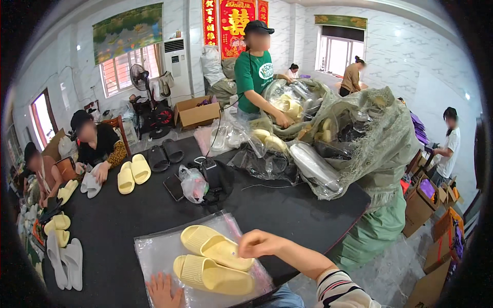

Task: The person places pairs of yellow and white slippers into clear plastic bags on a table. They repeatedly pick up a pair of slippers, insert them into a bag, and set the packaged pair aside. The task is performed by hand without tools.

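A pair of pale yellow slippers lies side by side on a stack of clear plastic bags at the table's near edge. My left hand rests flat on the bags with its fingers spread, beside the near slipper. Over the heel end of the far slipper, my right hand has its fingers curled together. Whatever they may hold is hidden. A small pale mark shows on that slipper's insole close to my fingertips.
On the black table are a phone, a small plastic bag, black slippers and more yellow slippers. A large woven sack of wrapped slippers covers the far right. Co-workers sit left and stand behind; cartons stand right.
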A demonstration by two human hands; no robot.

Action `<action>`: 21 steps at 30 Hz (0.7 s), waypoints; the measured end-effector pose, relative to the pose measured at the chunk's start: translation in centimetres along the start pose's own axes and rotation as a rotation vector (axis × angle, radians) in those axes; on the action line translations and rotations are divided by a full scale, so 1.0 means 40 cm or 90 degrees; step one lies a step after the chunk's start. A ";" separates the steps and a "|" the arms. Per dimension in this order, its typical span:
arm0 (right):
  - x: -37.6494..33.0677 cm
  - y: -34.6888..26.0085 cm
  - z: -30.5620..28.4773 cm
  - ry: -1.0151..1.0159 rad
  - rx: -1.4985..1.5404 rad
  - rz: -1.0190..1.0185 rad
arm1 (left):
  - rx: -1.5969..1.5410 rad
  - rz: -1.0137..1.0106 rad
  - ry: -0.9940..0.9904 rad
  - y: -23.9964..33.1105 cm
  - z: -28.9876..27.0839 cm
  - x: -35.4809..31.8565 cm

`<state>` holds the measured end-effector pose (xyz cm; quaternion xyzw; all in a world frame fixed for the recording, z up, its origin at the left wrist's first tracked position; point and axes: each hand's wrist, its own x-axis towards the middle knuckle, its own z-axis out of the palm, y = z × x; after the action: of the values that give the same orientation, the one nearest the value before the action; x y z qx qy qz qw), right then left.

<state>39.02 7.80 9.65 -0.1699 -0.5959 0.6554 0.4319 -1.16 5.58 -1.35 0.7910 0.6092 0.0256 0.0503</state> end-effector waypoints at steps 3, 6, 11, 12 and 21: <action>-0.007 -0.049 0.004 -0.193 0.106 -0.177 | 0.018 0.021 0.012 -0.009 0.017 0.009; 0.012 -0.076 0.050 -0.225 0.121 -0.207 | 0.024 0.021 0.019 -0.019 0.025 0.007; 0.018 -0.064 0.051 -0.232 0.116 -0.216 | 0.021 0.022 0.036 -0.008 0.003 -0.001; 0.019 -0.059 0.050 -0.241 0.123 -0.211 | 0.022 0.019 0.037 -0.007 0.000 -0.004; 0.016 -0.042 0.051 -0.282 0.121 -0.169 | -0.004 0.045 0.086 -0.018 0.025 -0.005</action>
<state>37.78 6.86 11.87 0.0986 -0.6284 0.6672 0.3876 -1.78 5.54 -2.40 0.8083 0.5828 0.0824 0.0108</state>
